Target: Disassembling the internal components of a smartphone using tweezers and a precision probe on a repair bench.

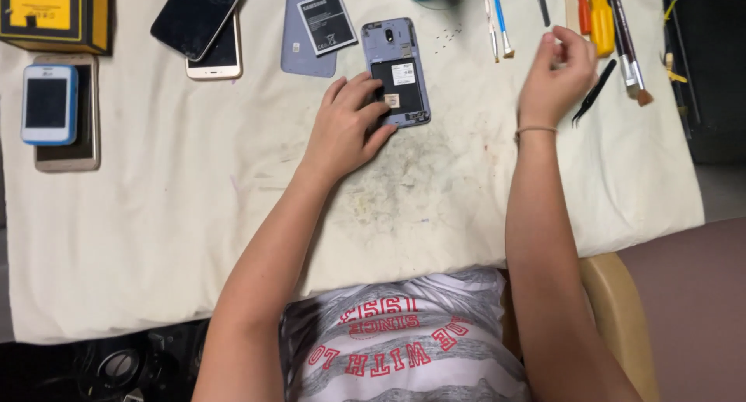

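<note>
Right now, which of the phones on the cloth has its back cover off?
The blue-grey phone under the left hand, battery bay exposed. The other phones lie closed at the left.

Blue-grey opened phone (397,71), stained white cloth (171,215), yellow-orange screwdriver (601,21).

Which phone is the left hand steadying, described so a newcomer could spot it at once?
On the white cloth, look top centre, just right of a detached grey back cover. The opened phone lies under the left hand. Unlike the other phones, its back is off, showing a dark empty battery bay.
</note>
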